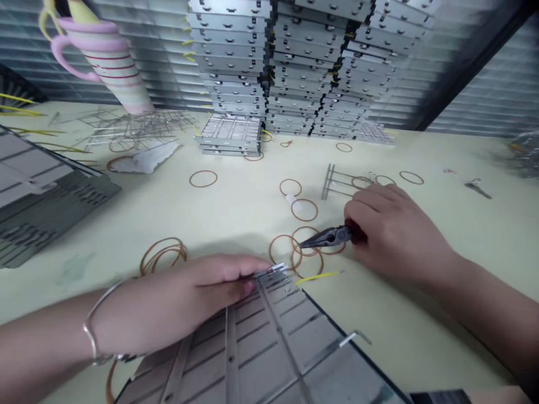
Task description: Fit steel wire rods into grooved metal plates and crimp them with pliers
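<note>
A flat grey ribbed metal panel (252, 348) stretches toward you from your left fingers (244, 266), pinched at its far edge; slim dark-metal long-nosed pliers (326, 238) point leftward out of your right fingers (357, 210).

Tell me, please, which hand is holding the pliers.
The right hand holds the pliers; the left hand, with a bangle at its wrist, holds the panel instead.

My count: two hands, one left hand (210, 275) and one right hand (387, 230). Held items: one pair of pliers (328, 238), one gridded metal panel (269, 336). On the tabletop: three tall panel columns (301, 73), one short stack (231, 132), one striped mug (118, 70), more than ten rubber bands (304, 220).
</note>
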